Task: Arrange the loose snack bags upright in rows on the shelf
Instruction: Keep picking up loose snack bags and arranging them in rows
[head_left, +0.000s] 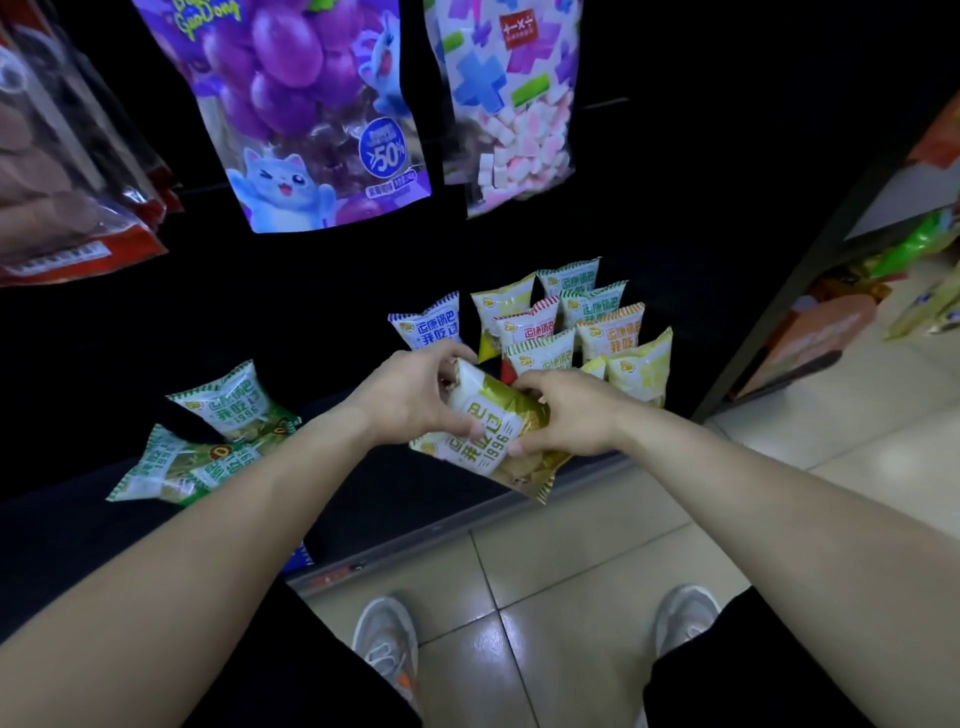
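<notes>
The dark shelf (395, 499) is sitting under a purple pouch (301, 114) and a marshmallow pouch (509, 104), both hanging above it, and is carrying a cluster of standing bags (561, 322) lined upright in rows toward its right end. A few green bags (208, 441) are lying flat and overlapping near its front left edge, well apart from the rows. A gold bag (498, 441) is tilting over the front edge just before the rows, with the left hand (410, 400) and right hand (566, 415) both gripping it, fingers curling round its left and right sides.
</notes>
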